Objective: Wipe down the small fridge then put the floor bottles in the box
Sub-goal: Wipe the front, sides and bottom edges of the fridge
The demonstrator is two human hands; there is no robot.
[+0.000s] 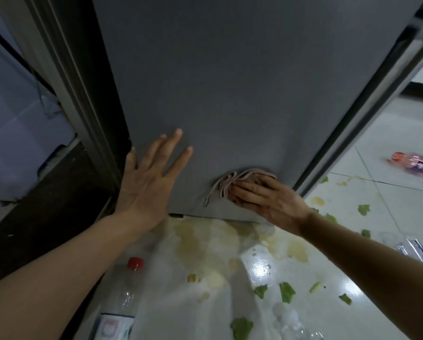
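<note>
Fridge (pixel 230 82) gray side stands right in front | right hand (pixel 264 200) flat, presses pink cloth (pixel 230 184) low on it | left hand (pixel 148 177) flat, fingers spread, on fridge | bottles (pixel 126 298) (pixel 412 163) lie on messy floor (pixel 230 303)

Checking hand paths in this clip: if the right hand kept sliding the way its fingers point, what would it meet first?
The right hand lies flat on the cloth against the fridge, fingers pointing left. Going on, it would cross bare fridge panel and probably meet the left hand, also flat on the fridge, first.
</note>
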